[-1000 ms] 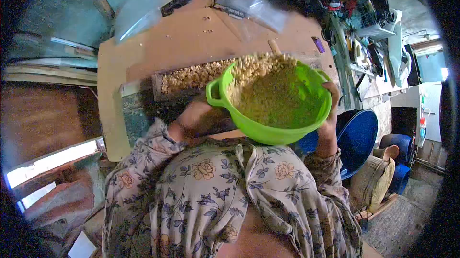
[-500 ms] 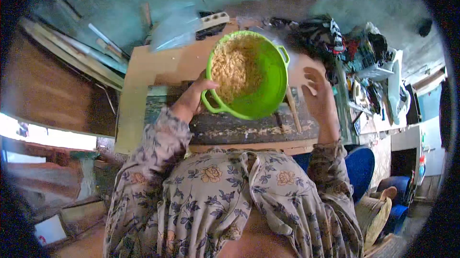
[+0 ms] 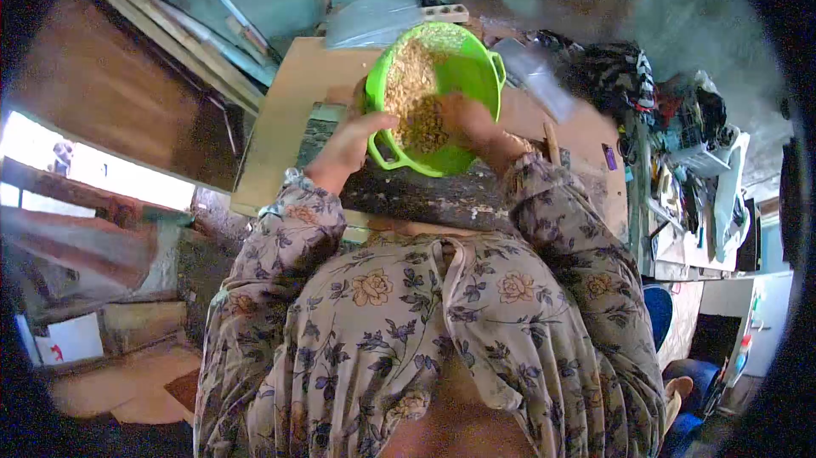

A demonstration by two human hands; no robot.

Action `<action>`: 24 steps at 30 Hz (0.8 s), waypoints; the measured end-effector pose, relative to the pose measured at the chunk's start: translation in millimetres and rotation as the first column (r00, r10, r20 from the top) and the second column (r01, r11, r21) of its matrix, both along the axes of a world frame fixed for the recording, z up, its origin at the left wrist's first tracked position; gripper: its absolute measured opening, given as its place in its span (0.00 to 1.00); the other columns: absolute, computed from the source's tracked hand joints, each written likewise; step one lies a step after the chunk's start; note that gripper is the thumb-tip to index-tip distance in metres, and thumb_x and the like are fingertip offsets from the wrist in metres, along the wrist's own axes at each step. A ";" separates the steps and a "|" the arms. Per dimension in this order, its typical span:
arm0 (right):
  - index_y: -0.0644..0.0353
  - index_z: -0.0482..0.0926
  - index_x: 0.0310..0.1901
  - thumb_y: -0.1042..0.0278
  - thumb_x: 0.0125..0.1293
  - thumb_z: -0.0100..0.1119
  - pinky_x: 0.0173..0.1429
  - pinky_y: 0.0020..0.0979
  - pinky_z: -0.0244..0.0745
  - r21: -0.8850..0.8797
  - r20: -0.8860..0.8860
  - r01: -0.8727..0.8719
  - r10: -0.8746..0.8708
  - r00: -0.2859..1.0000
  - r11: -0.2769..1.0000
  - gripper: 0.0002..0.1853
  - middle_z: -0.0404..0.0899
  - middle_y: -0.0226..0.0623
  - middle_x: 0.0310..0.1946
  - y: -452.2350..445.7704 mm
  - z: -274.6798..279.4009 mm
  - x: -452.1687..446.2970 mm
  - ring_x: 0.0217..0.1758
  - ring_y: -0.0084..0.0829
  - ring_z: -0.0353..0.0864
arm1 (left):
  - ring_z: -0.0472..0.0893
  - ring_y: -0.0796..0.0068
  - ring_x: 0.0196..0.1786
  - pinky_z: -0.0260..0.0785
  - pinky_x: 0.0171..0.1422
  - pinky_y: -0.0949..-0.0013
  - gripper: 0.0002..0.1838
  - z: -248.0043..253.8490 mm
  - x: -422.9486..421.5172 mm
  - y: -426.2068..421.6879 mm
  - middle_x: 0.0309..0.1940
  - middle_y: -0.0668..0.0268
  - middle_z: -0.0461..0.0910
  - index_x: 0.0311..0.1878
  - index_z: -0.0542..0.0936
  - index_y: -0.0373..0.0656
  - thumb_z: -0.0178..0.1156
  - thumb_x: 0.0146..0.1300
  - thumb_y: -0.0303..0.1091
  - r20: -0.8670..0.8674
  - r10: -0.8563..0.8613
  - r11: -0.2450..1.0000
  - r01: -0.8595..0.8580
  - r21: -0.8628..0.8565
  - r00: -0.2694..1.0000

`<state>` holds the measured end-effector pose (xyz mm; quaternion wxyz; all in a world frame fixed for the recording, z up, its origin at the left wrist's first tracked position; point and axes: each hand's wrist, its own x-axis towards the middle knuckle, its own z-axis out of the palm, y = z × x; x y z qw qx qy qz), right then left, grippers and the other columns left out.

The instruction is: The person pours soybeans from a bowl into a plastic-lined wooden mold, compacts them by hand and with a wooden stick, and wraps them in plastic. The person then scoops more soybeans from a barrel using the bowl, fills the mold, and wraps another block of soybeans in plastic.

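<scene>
A bright green plastic bowl (image 3: 480, 71) with two loop handles is held tilted above the table. Pale, flaky grain-like pieces (image 3: 408, 75) cover its left side and bottom. My left hand (image 3: 347, 145) grips the bowl's left rim by the near handle, thumb over the edge and fingers out of sight behind the wall. Inside the bowl, my right hand (image 3: 474, 122) reaches down at the pieces. Its fingers are blurred and partly hidden, so what they hold cannot be made out.
Under the bowl lies a dark worn board (image 3: 416, 196) on a light wooden tabletop (image 3: 276, 122). A clear plastic bag (image 3: 370, 20) sits at the back, with a wooden stick (image 3: 552, 143) to the right. Cluttered shelving (image 3: 697, 160) stands beyond the table's right side.
My right hand has moved from beside the bowl into it. The view has shifted, and the bowl sits slightly higher in the picture, still in my left hand.
</scene>
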<state>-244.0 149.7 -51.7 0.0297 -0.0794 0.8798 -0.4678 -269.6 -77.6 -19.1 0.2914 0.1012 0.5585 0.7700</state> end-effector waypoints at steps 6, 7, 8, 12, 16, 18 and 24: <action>0.63 0.74 0.40 0.57 0.63 0.38 0.42 0.34 0.71 -0.498 0.346 0.194 -0.011 0.938 0.845 0.19 0.77 0.39 0.34 -80.9 52.0 33.2 0.34 0.36 0.75 | 0.71 0.69 0.47 0.65 0.51 0.69 0.36 25.8 25.9 6.4 0.46 0.59 0.69 0.58 0.55 0.37 0.60 0.44 0.26 -0.156 0.149 0.987 -0.155 -0.029 0.976; 0.63 0.74 0.40 0.57 0.63 0.38 0.42 0.34 0.71 -0.502 0.342 0.185 -0.003 0.940 0.845 0.19 0.77 0.39 0.34 -90.5 51.5 25.1 0.34 0.36 0.75 | 0.70 0.69 0.48 0.64 0.51 0.69 0.37 23.9 29.3 5.8 0.47 0.59 0.68 0.59 0.53 0.38 0.59 0.44 0.26 -0.215 0.165 0.984 -0.176 -0.032 0.962; 0.63 0.73 0.42 0.56 0.64 0.37 0.43 0.34 0.72 -0.761 0.452 0.334 0.085 0.888 0.556 0.19 0.77 0.41 0.35 -96.1 45.7 16.4 0.35 0.37 0.76 | 0.70 0.69 0.48 0.64 0.52 0.69 0.37 22.0 31.0 4.5 0.47 0.59 0.68 0.59 0.53 0.38 0.59 0.45 0.27 -0.134 0.162 0.986 -0.166 -0.025 0.978; 0.63 0.71 0.46 0.55 0.64 0.33 0.47 0.39 0.72 -0.851 0.524 0.505 0.164 0.836 0.147 0.22 0.76 0.45 0.39 -98.5 47.8 6.4 0.40 0.40 0.76 | 0.70 0.68 0.48 0.62 0.53 0.68 0.34 13.4 29.9 -2.2 0.47 0.60 0.68 0.58 0.56 0.39 0.58 0.46 0.28 0.067 0.183 0.981 -0.186 0.059 0.981; 0.63 0.70 0.47 0.54 0.63 0.36 0.49 0.43 0.71 -0.899 0.438 0.431 0.191 0.878 0.082 0.22 0.75 0.47 0.41 -81.1 27.7 -19.4 0.41 0.42 0.76 | 0.72 0.69 0.43 0.66 0.48 0.68 0.28 30.6 32.0 -5.9 0.40 0.64 0.70 0.54 0.62 0.41 0.56 0.48 0.31 0.113 0.316 0.949 -0.316 -0.019 0.942; 0.64 0.70 0.47 0.56 0.62 0.40 0.46 0.40 0.73 -0.882 0.465 0.452 0.087 0.881 0.135 0.20 0.75 0.45 0.39 -70.7 22.5 -39.9 0.40 0.40 0.76 | 0.72 0.76 0.28 0.65 0.29 0.70 0.09 33.2 26.3 -5.9 0.25 0.72 0.71 0.31 0.72 0.50 0.60 0.47 0.38 0.074 0.346 0.932 -0.351 0.088 0.935; 0.60 0.70 0.47 0.56 0.61 0.44 0.42 0.35 0.74 -0.949 0.159 0.125 0.097 0.983 0.289 0.19 0.77 0.38 0.39 -40.8 20.1 -70.7 0.38 0.32 0.78 | 0.72 0.75 0.28 0.66 0.32 0.70 0.10 37.3 8.3 1.9 0.24 0.72 0.70 0.32 0.72 0.49 0.58 0.49 0.40 0.103 0.451 0.880 -0.461 0.113 0.887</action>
